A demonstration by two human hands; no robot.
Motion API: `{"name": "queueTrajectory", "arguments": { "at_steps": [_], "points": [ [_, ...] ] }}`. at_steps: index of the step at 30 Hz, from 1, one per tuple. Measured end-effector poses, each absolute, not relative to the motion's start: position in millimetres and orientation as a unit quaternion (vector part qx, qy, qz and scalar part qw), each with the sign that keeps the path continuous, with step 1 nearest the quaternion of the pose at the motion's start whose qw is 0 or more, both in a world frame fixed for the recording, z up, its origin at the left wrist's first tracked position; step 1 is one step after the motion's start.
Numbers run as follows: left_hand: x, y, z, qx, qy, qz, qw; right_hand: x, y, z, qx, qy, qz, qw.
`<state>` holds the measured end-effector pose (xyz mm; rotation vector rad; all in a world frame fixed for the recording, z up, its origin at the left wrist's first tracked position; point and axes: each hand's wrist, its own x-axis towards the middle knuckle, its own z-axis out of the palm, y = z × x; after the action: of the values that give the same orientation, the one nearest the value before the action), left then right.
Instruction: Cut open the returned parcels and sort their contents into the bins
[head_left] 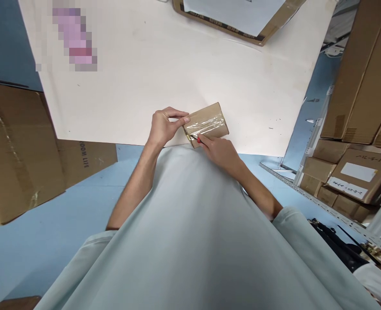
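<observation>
A small brown cardboard package, wrapped in clear tape, lies near the front edge of the white table. My left hand pinches its left end with curled fingers. At the package's near corner, the fingers of my right hand are closed round a small red-tipped thing that I cannot make out.
A large cardboard box stands on the blue floor at the left. Stacked cartons and labelled boxes on a metal rack fill the right. A flat carton with a white sheet lies at the table's far edge.
</observation>
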<state>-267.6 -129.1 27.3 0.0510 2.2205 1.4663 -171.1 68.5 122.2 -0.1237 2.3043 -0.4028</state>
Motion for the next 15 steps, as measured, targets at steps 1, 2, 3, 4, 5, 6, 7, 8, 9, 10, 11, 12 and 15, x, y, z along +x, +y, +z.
{"name": "queueTrajectory", "arguments": {
  "at_steps": [1,2,3,4,5,6,7,8,9,10,11,12,15],
  "points": [
    [-267.4,-128.7,27.3,0.021,0.810,0.535,0.238,-170.7,70.5,120.9,-0.056,0.907,-0.150,0.389],
    [-267.3,-128.5,27.3,0.022,0.811,0.534,0.238,-170.1,72.0,119.3,-0.064,0.908,-0.139,0.390],
    [-267.2,-128.3,27.2,0.023,0.812,0.532,0.238,-169.5,73.1,117.4,-0.076,0.908,-0.130,0.390],
    [-267.3,-128.3,27.1,0.023,0.814,0.530,0.237,-168.8,73.7,115.3,-0.090,0.908,-0.122,0.391],
    [-267.5,-128.2,26.9,0.022,0.815,0.529,0.237,-168.1,73.9,112.9,-0.108,0.907,-0.118,0.390],
    [-267.9,-128.3,26.9,0.023,0.815,0.528,0.237,-167.6,73.6,110.4,-0.127,0.906,-0.118,0.387],
    [-268.5,-128.3,26.8,0.024,0.814,0.528,0.238,-167.3,72.9,107.7,-0.148,0.904,-0.121,0.382],
    [-269.3,-128.3,26.8,0.024,0.814,0.529,0.239,-167.1,71.9,105.0,-0.166,0.903,-0.126,0.377],
    [-270.2,-128.3,26.8,0.025,0.813,0.531,0.240,-166.9,70.7,102.5,-0.181,0.901,-0.130,0.372],
    [-271.1,-128.3,26.7,0.026,0.811,0.533,0.240,-166.7,69.6,100.3,-0.192,0.900,-0.133,0.368],
    [-272.1,-128.3,26.7,0.027,0.809,0.535,0.239,-166.3,68.7,98.5,-0.196,0.900,-0.136,0.365],
    [-273.0,-128.4,26.5,0.029,0.808,0.538,0.239,-165.6,68.4,97.5,-0.194,0.901,-0.137,0.364],
    [-275.1,-129.8,25.8,0.031,0.803,0.543,0.243,-161.5,73.0,98.6,-0.141,0.914,-0.148,0.350]
  ]
}}
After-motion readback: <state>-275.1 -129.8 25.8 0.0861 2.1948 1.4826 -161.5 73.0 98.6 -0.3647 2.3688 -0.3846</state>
